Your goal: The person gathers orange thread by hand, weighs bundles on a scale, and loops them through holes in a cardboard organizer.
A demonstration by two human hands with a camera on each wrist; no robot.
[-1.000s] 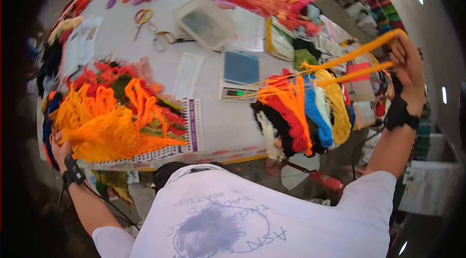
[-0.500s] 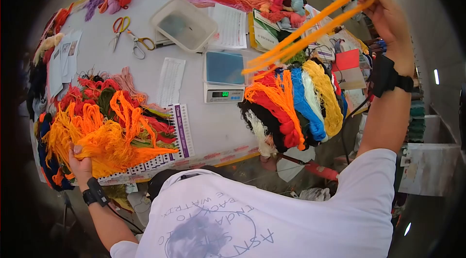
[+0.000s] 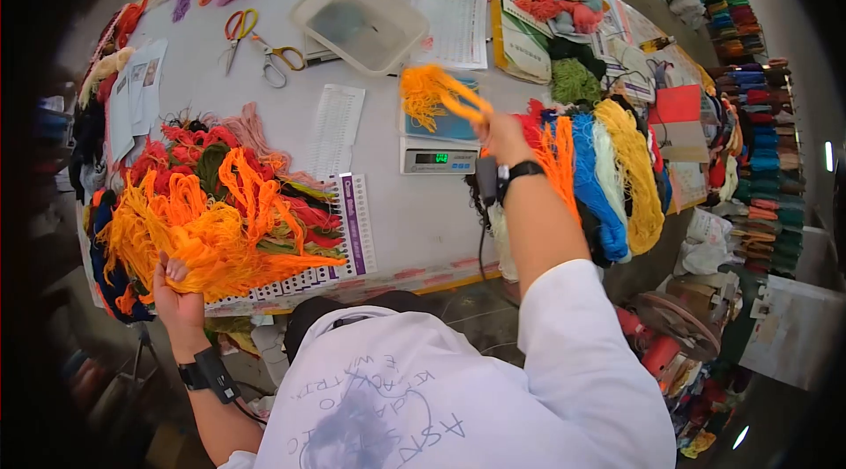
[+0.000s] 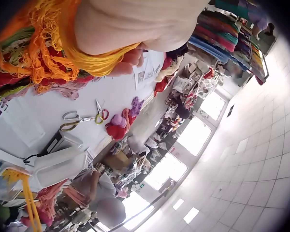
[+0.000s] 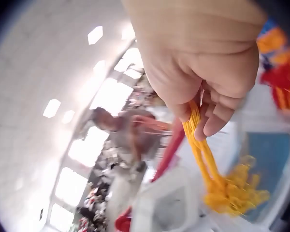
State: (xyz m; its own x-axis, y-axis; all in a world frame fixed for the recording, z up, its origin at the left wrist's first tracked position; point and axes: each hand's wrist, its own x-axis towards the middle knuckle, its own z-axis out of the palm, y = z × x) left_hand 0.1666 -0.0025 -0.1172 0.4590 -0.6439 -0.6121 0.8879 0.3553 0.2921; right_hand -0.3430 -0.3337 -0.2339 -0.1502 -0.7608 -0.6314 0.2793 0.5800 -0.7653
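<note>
My right hand pinches a looped orange-yellow yarn skein by its end, between thumb and fingers. The skein's frayed end bunches over the blue plate of a small digital scale with a lit green display. At the left front of the table, my left hand grips the edge of a heap of orange yarn. In the left wrist view, yellow-orange strands pass under the palm, with fingertips curled at them. Red and green yarn lies beneath and behind that heap.
Colored skeins lie just right of the scale, partly behind my right forearm. A clear plastic box stands behind the scale, with two pairs of scissors to its left. Paper sheets and a hole-punched card lie mid-table.
My right hand has swung from the far upper right down and left to the scale, and the yarn, stretched out before, now hangs short over the plate. The left hand stays at the heap.
</note>
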